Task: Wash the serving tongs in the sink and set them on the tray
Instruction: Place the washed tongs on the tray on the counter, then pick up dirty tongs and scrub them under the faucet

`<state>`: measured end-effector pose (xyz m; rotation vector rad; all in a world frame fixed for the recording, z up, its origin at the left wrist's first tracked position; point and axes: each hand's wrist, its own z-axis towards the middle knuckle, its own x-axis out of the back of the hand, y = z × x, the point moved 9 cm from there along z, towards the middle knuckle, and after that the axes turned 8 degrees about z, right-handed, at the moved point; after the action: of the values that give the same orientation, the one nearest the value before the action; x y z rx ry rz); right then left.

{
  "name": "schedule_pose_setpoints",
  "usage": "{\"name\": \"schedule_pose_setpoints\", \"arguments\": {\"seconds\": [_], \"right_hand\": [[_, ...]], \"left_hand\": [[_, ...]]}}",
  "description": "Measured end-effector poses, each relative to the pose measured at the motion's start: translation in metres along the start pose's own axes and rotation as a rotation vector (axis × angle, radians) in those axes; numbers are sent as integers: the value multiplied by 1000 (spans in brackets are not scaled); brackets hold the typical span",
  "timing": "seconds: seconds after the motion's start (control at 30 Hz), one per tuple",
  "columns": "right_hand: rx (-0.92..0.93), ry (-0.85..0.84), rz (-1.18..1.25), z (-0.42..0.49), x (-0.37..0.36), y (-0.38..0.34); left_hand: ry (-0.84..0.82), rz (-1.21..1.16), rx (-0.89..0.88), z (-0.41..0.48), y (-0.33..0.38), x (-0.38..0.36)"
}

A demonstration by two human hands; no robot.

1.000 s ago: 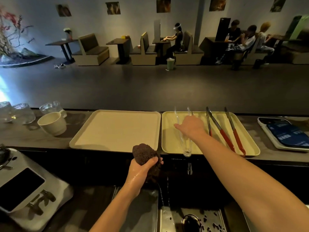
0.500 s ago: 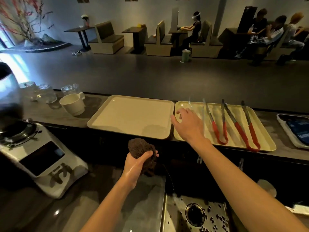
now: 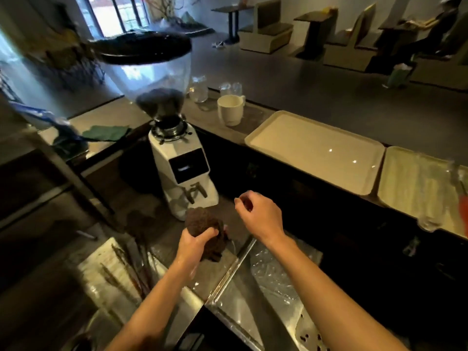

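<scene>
My left hand (image 3: 193, 247) grips a wet dark brown sponge (image 3: 202, 224) above the counter, just left of the steel sink (image 3: 243, 300). To its right my right hand (image 3: 262, 216) hovers over the sink's near corner, empty, with loosely curled fingers. The right cream tray (image 3: 410, 183) lies at the frame's right edge. On it lie clear tongs (image 3: 429, 222), whose end hangs over the front rim, and a red-handled pair (image 3: 464, 209) that is mostly cut off.
An empty cream tray (image 3: 316, 148) lies left of the tongs' tray. A white coffee grinder (image 3: 182, 168) stands close behind my hands. Further back on the bar are a white mug (image 3: 230, 110) and glasses (image 3: 200, 88). Thin sticks (image 3: 126, 262) lie on the counter at left.
My right hand has pulled back from the right tray, empty, to above the sink beside the sponge. The view has swung left, so the tongs now sit at the right edge.
</scene>
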<state>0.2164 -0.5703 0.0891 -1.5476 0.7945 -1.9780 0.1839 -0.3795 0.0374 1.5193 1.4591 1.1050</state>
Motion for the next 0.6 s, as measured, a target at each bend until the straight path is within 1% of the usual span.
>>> {"name": "schedule_pose_setpoints", "arguments": {"seconds": [0.1, 0.2, 0.3, 0.4, 0.5, 0.6], "right_hand": [[36, -99, 33, -16, -64, -35], [63, -191, 44, -36, -121, -67], [87, -283, 63, -53, -171, -92], [88, -357, 92, -73, -225, -112], [67, -424, 24, -93, -272, -124], [24, -505, -28, -107, -306, -127]], "left_hand": [[114, -45, 50, -7, -25, 67], [163, -100, 107, -18, -54, 121], [247, -131, 143, -27, -81, 176], [255, -106, 166, -41, -105, 226], [322, -164, 187, -53, -129, 273], [321, -241, 187, -57, -148, 302]]}}
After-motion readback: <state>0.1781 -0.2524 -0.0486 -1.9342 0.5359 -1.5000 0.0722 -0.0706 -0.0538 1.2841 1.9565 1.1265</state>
